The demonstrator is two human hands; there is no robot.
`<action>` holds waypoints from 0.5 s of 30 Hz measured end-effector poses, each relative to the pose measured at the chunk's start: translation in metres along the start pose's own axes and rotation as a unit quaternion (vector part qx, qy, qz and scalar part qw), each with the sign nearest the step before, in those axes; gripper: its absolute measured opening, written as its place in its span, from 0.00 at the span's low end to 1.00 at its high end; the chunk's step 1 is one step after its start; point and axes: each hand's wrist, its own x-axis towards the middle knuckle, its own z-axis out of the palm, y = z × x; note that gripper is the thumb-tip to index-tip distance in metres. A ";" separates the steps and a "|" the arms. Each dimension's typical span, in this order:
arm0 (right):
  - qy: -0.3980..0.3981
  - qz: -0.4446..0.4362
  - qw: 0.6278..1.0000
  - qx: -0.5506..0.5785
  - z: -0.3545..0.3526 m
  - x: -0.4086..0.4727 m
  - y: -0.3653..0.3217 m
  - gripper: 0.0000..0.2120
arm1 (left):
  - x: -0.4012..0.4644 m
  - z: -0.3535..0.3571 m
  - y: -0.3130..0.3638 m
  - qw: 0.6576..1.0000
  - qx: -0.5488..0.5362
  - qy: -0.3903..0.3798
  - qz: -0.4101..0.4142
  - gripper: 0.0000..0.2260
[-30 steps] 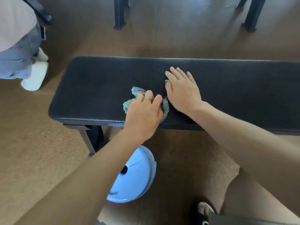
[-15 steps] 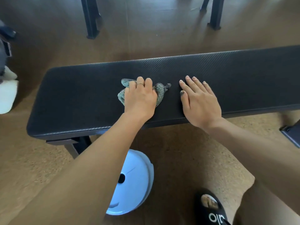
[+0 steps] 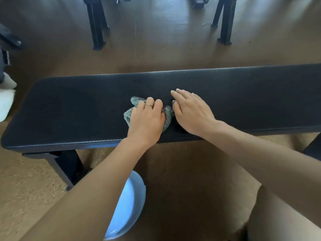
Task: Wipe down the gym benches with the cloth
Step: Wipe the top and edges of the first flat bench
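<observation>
A long black padded gym bench (image 3: 69,108) runs across the view. A crumpled grey-green cloth (image 3: 128,115) lies on its pad near the front edge. My left hand (image 3: 146,119) lies over the cloth with its fingers curled round it, and a ring shows on one finger. Just to the right, my right hand (image 3: 190,112) rests flat on the pad with straight fingers, its thumb touching the cloth's right end.
A light blue basin (image 3: 128,202) stands on the brown floor under my left forearm, beside the bench's black leg (image 3: 64,166). Black legs of other equipment (image 3: 96,26) stand behind the bench. Something white (image 3: 6,101) lies at the far left.
My left hand has slid the cloth to the right along the pad, closing the gap to my right hand, which stays flat on the bench.
</observation>
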 end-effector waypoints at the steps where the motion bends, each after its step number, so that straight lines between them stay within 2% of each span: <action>1: 0.003 -0.012 1.000 -0.008 -0.004 0.011 0.014 0.25 | 0.010 0.002 0.003 1.000 0.006 -0.003 -0.019 0.11; 6: 0.000 -0.015 1.000 -0.023 -0.002 0.034 0.065 0.26 | 0.070 0.015 0.007 0.990 0.000 -0.019 -0.141 0.14; 9: -0.002 -0.036 0.999 -0.008 -0.001 0.028 0.068 0.26 | 0.071 0.021 0.018 0.981 0.008 0.018 -0.193 0.14; 13: -0.001 -0.056 0.998 -0.008 -0.004 0.026 0.069 0.27 | 0.034 0.022 0.050 0.979 0.019 0.082 -0.186 0.15; 15: -0.004 -0.065 0.998 -0.003 -0.006 0.025 0.070 0.27 | 0.019 0.022 0.070 0.980 0.027 0.077 -0.181 0.14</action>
